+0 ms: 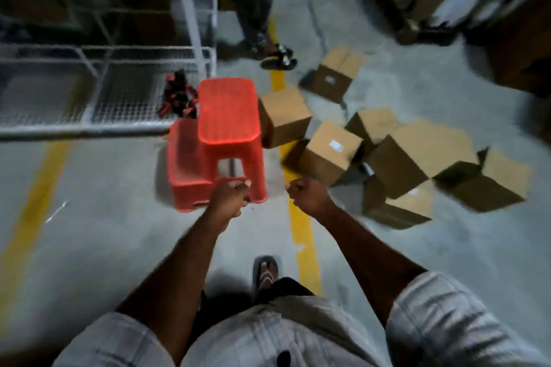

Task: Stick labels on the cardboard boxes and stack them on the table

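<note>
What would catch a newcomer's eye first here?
The bright red plastic stool at centre, whose lower edge the left hand grips. Right of it, cardboard boxes lie scattered on the grey floor, some bearing white labels, while the right hand is a closed fist.

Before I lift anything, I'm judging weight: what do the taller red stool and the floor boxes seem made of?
The taller red stool is likely moulded plastic, going by its uniform colour, slight sheen and finely textured top. The boxes look like plain brown cardboard, matte, with folded flaps.

Left hand [229,198], right hand [307,195], both curled.
</note>
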The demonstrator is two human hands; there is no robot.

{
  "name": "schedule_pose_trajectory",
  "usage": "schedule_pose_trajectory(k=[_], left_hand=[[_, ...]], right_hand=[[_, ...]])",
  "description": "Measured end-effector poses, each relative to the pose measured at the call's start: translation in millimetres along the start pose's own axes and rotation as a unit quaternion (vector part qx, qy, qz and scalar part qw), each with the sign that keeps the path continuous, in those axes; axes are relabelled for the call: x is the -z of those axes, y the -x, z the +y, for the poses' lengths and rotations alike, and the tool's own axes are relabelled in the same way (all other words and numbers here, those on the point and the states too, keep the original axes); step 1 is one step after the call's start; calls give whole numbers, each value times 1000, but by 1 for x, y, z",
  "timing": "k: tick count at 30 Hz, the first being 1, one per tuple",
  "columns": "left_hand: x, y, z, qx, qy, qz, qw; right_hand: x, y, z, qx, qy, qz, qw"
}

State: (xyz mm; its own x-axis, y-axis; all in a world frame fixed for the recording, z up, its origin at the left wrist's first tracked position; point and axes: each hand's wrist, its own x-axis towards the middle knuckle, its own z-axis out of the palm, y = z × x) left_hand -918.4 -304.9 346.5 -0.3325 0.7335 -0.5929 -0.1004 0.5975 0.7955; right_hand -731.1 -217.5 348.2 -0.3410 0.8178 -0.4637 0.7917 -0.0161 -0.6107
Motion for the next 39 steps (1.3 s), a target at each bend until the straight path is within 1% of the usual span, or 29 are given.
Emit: schedule_pose_trajectory(k=[2, 4, 7, 9, 11, 13, 16, 20, 24, 27, 30, 34, 37, 39], left_hand=[[-34, -4, 25, -18, -32, -39, 999], [-67, -10, 51, -40, -55, -76, 995], [-118, -22, 89, -68, -114, -111, 985], [-152, -32, 113, -77, -143, -127, 978], [-190, -48, 134, -83, -168, -136, 973], [-232, -66, 154, -91, -190, -142, 967], [-303, -93, 177, -94, -217, -153, 960], [-400, -127, 202, -102, -288, -187, 934], [-480, -154, 221, -85, -332, -220, 913], [-508, -171, 228, -75, -371, -231, 896], [-551, -212, 241, -72, -410, -228, 880], [-615, -281, 246, -76, -445, -240, 859], [-664, -340, 239, -70, -482, -250, 837], [-695, -378, 229, -66, -502, -248, 826]], right_hand=[[39, 8, 18, -42, -76, 46, 995], [78, 12, 37, -77, -127, 96, 984], [126, 6, 74, -97, -180, 161, 966], [153, 0, 97, -124, -226, 203, 945], [182, -7, 119, -144, -271, 227, 924], [214, -16, 142, -139, -300, 240, 913], [265, -33, 193, -148, -316, 248, 904], [332, -52, 264, -175, -276, 264, 907], [384, -79, 330, -220, -293, 280, 887], [393, -94, 358, -242, -315, 272, 876], [401, -123, 396, -272, -335, 267, 861], [407, -162, 440, -323, -326, 244, 854], [409, -191, 468, -374, -357, 240, 822], [410, -214, 490, -397, -360, 237, 810]])
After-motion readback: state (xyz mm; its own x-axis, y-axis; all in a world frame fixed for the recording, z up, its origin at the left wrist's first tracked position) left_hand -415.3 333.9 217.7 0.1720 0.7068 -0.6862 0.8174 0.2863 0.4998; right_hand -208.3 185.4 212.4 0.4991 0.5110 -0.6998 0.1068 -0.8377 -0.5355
